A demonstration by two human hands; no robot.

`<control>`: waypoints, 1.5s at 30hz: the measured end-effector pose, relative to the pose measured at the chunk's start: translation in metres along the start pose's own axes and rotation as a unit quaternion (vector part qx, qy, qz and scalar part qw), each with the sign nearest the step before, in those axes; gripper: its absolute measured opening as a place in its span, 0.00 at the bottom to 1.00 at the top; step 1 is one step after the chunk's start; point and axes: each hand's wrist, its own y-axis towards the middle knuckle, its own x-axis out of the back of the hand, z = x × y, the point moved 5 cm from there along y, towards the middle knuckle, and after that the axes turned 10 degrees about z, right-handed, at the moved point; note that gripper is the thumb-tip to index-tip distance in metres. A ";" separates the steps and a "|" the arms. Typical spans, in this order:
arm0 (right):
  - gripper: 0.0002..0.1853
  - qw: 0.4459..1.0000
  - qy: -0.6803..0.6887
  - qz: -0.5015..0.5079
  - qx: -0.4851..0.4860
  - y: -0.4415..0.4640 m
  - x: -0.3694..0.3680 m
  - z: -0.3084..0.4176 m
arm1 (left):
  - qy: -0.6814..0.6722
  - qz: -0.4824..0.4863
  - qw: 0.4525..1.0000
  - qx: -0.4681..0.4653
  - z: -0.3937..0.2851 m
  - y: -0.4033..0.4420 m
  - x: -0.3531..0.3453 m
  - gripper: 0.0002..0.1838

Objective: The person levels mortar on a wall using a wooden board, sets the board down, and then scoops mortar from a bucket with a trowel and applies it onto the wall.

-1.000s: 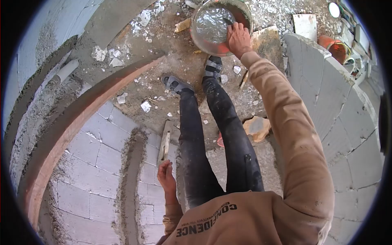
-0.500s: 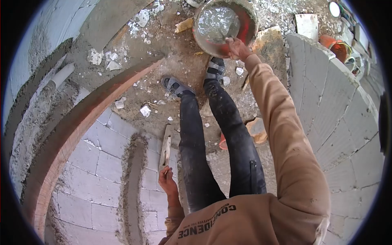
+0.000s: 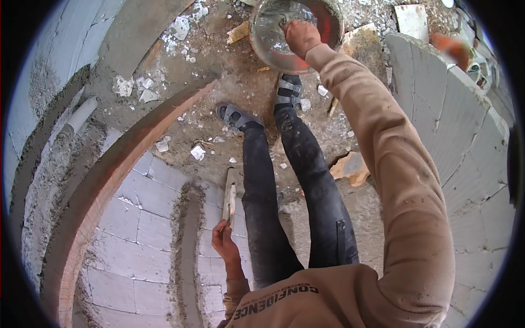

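Over a wide round bucket (image 3: 334,38) with a red-streaked inside, my right hand (image 3: 302,38) is closed, knuckles up. What its fingers grip is hidden; a small dark part shows by the fingertips. Wet grey liquid (image 3: 273,38) lies in the bucket. Lower down, beside my left leg, my left hand (image 3: 225,243) is closed around the end of a long, narrow plastering float (image 3: 230,191). The float has a grey plate and a pale, worn handle strip, and it points away from me, close to the block wall (image 3: 139,229).
A long wooden board (image 3: 117,153) slants across the left. Right of me rises a grey block wall (image 3: 437,104). White rubble (image 3: 149,95) litters the dirt floor, and a broken brown piece (image 3: 350,168) lies by my leg. An orange bucket (image 3: 451,50) stands beyond the right wall.
My right hand has moved from the bucket's near rim up and left, further over the liquid. My left hand still holds the float in nearly the same place. The view has shifted slightly.
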 end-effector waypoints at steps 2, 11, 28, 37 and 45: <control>0.17 0.999 0.030 0.011 0.015 -0.024 -0.012 0.006 | -0.005 0.016 1.000 -0.011 -0.010 -0.003 -0.002 0.12; 0.19 0.875 0.480 0.042 0.036 0.004 -0.125 -0.053 | 0.026 0.017 0.999 -0.012 -0.001 0.004 0.023 0.13; 0.22 0.961 0.272 -0.023 -0.052 -0.040 -0.033 -0.025 | 0.061 -0.005 0.997 -0.047 -0.003 0.016 0.030 0.11; 0.17 0.669 0.694 0.239 -0.116 -0.049 -0.094 0.002 | 0.210 -0.027 0.972 -0.105 -0.018 0.013 0.075 0.12; 0.20 0.837 0.532 0.106 -0.072 -0.041 -0.064 0.006 | 0.174 0.069 0.977 -0.103 -0.078 0.022 0.057 0.13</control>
